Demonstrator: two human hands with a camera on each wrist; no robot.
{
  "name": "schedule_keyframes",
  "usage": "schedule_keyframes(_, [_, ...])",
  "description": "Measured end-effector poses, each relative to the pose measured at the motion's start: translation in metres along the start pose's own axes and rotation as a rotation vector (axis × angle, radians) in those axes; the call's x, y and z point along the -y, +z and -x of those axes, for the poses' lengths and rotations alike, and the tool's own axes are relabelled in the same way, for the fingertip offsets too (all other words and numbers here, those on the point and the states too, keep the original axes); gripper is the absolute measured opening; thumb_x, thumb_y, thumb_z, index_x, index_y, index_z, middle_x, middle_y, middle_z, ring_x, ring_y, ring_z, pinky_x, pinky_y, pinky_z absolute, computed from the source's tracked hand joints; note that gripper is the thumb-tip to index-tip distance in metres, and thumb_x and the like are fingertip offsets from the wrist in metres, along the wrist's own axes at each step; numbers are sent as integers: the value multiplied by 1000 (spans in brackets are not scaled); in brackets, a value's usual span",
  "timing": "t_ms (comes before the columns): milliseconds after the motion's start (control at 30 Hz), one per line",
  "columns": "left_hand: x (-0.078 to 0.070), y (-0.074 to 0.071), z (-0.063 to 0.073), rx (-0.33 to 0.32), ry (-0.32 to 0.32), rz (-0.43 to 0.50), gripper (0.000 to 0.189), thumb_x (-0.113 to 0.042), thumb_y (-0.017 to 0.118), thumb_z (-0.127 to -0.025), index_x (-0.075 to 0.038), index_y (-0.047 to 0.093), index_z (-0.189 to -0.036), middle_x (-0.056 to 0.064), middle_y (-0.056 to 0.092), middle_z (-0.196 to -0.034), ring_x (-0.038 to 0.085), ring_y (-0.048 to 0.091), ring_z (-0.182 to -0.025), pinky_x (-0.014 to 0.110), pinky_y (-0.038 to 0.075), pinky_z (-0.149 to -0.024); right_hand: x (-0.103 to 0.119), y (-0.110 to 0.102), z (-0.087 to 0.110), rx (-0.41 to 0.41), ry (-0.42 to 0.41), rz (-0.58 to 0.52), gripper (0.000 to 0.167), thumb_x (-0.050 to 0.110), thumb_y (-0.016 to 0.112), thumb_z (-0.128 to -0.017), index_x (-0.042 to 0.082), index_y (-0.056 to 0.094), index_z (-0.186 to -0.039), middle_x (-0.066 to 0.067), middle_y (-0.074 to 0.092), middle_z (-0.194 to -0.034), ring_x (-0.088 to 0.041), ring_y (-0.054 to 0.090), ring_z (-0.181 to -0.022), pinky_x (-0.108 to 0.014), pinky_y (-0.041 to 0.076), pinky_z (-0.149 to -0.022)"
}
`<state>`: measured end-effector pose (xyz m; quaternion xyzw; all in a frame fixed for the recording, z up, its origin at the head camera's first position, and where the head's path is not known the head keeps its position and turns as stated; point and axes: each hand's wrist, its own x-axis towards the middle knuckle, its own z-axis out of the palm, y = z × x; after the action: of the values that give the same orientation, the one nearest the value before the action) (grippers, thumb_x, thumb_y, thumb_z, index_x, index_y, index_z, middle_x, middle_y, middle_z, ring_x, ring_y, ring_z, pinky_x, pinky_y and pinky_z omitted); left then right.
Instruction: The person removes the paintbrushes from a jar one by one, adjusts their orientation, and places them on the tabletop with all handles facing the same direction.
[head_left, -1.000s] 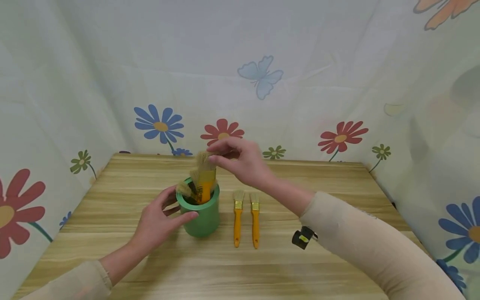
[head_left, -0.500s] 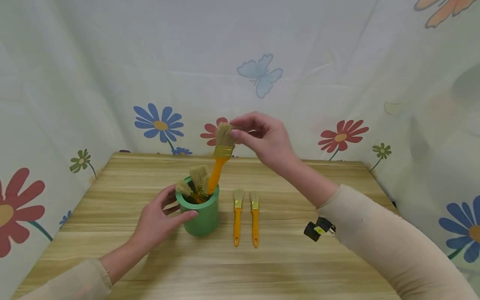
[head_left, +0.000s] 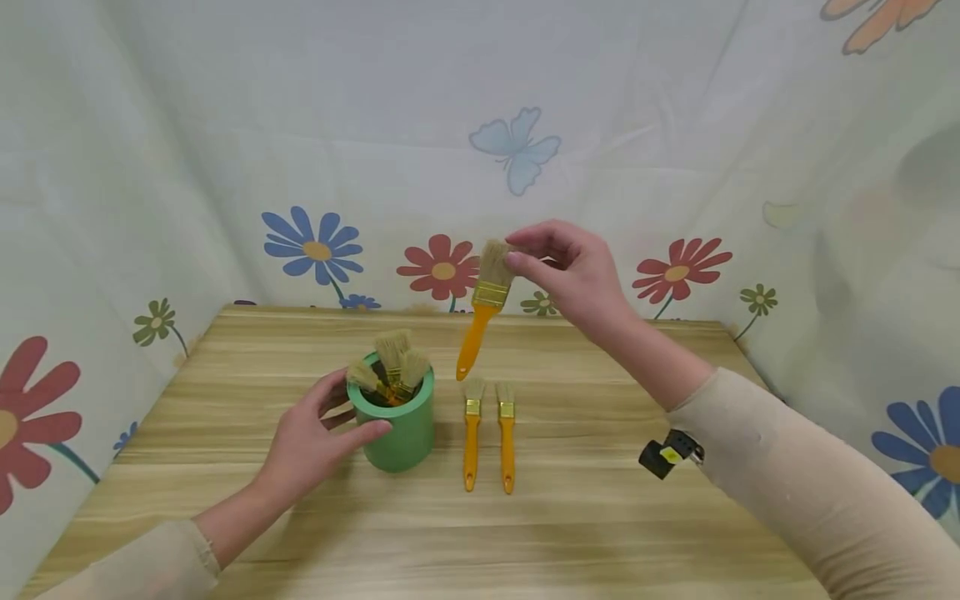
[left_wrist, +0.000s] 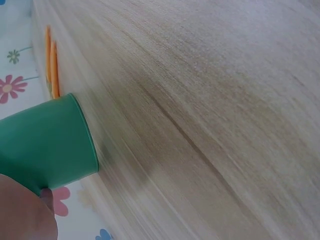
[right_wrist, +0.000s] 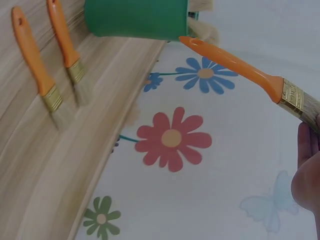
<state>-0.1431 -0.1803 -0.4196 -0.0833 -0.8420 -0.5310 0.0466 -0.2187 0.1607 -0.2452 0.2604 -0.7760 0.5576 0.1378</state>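
Observation:
My left hand [head_left: 303,446] holds the green cup [head_left: 403,437] from its left side, thumb across the front. Bristle ends of several paintbrushes [head_left: 393,348] stick up out of it. To the right and above, my right hand [head_left: 581,279] pinches a larger paintbrush [head_left: 490,292] by its bristles. That brush hangs tilted, its orange handle [right_wrist: 225,60] pointing down and left, apart from the cup. Two smaller paintbrushes, a left one [head_left: 471,446] and a right one [head_left: 507,450], lie side by side on the table, bristles away from me. The left wrist view shows the cup's wall [left_wrist: 50,145] upright on the wood.
The wooden table [head_left: 420,542] ends at a back edge against a white curtain [head_left: 375,108] printed with flowers and a butterfly. More curtain hangs at both sides. A small black camera [head_left: 666,454] is strapped at my right wrist.
My right hand has lifted the larger paintbrush out of the cup and carried it up and to the right. The left hand stays on the cup; the two table brushes have not moved.

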Motion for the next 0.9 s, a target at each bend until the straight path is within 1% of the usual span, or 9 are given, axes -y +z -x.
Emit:
schedule_keyframes(133, [2,0,-1,1,3,6,86,-39,93,-86,-16,49,-157,10,60,-149,31,59,-138,43,59,-108,-11,-6,5,13,48,43,23,10,79,-99,4,76,-121,-8,78,-109,-18,74,-94,-23,64,-81])
schedule_keyframes(333, [4,0,-2,-3,6,10,85,-38,93,-85,-16,51,-156,11,62,-148,31,60,-136,43,60,-108,-33,-12,15,79,132,114,23,14,79,-99,5,77,-121,-8,78,-110,-25,74,-95,-28,66,-81])
schedule_keyframes(400, [5,0,-3,-3,12,13,85,-37,93,-85,-16,51,-156,11,62,-147,31,60,-136,42,60,-108,-38,-13,20,106,147,135,23,13,79,-99,5,77,-120,-8,78,-111,-26,74,-95,-27,66,-81])
schedule_keyframes(600, [4,-1,-2,2,13,11,85,-38,93,-85,-16,51,-156,10,62,-147,30,61,-136,41,60,-108,-55,-17,31,161,163,190,20,9,78,-99,3,77,-118,-10,77,-111,-21,73,-94,-21,65,-82])
schedule_keyframes(767, [3,-2,-2,9,15,4,87,-40,93,-86,-16,50,-157,11,62,-148,31,60,-136,43,59,-109,-67,-22,34,186,181,226,19,7,78,-99,3,78,-118,-12,77,-110,-22,72,-93,-19,63,-80])
schedule_keyframes(900, [3,-3,-1,7,13,4,87,-39,93,-86,-15,49,-157,12,62,-148,31,60,-136,43,58,-110,-75,-26,37,210,224,245,21,8,78,-99,2,78,-119,-13,77,-109,-25,72,-93,-20,64,-79])
